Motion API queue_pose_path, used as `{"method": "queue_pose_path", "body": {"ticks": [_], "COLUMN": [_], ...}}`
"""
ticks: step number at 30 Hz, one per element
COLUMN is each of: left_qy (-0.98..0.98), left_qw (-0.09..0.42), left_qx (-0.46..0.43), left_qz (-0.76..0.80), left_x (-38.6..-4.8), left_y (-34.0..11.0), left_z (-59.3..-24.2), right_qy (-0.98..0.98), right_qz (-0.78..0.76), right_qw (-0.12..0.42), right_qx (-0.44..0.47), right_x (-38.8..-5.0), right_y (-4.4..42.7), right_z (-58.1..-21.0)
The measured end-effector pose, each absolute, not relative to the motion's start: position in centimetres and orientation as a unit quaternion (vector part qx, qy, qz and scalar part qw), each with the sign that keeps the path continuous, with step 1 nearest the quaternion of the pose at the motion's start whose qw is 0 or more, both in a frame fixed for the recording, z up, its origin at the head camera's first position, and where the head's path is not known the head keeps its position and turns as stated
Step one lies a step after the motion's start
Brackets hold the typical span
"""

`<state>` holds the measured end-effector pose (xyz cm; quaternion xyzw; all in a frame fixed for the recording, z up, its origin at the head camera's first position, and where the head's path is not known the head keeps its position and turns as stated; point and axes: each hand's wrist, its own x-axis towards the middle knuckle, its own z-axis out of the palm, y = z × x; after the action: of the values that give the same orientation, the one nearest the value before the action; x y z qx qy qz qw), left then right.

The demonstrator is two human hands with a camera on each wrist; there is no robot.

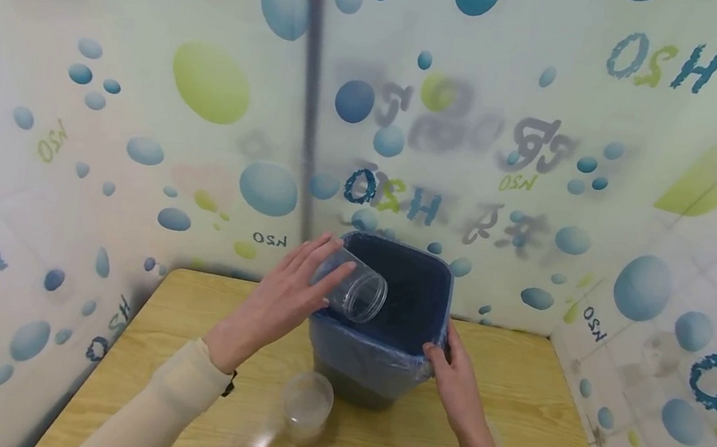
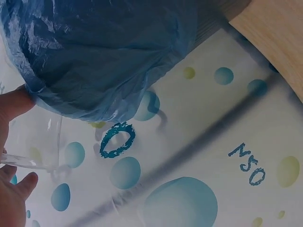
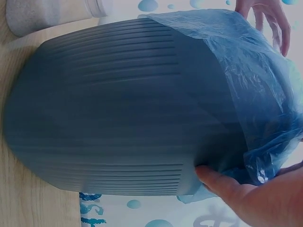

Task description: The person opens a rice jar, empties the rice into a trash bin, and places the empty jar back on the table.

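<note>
In the head view the left hand (image 1: pixel 292 286) grips a clear empty-looking jar (image 1: pixel 350 287), tilted with its mouth over the opening of a dark bin (image 1: pixel 354 381). A blue plastic bag (image 1: pixel 369 349) lines the bin and folds over its rim. The right hand (image 1: pixel 461 396) holds the bin's right rim, thumb on the outside over the bag. The left wrist view shows the left hand (image 2: pixel 14 161) around the clear jar (image 2: pixel 33 137) beside the blue bag (image 2: pixel 109 61). In the right wrist view the right hand (image 3: pixel 255 189) presses its thumb against the bin (image 3: pixel 113 113).
A second clear jar (image 1: pixel 307 405) with pale contents stands on the wooden table (image 1: pixel 509 424) in front of the bin. Behind the table hangs a patterned curtain-like wall (image 1: pixel 204 158) with blue and green dots.
</note>
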<state>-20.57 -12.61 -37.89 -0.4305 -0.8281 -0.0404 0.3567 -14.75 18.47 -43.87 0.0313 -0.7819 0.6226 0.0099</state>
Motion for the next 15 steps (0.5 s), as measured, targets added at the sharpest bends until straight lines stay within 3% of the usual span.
{"method": "queue_pose_path", "body": {"ticks": [15], "left_qy": [-0.821], "left_qw": [0.379], "left_qx": [-0.421], "left_qz": [-0.072], "left_x": [-20.26], "left_y": [-12.99], "left_z": [-38.33], "right_qy": [-0.786], "right_qz": [0.617], "right_qw": [0.008], "right_qx": [0.024], "right_x": [-14.62], "right_y": [18.43], "right_z": [-43.86]}}
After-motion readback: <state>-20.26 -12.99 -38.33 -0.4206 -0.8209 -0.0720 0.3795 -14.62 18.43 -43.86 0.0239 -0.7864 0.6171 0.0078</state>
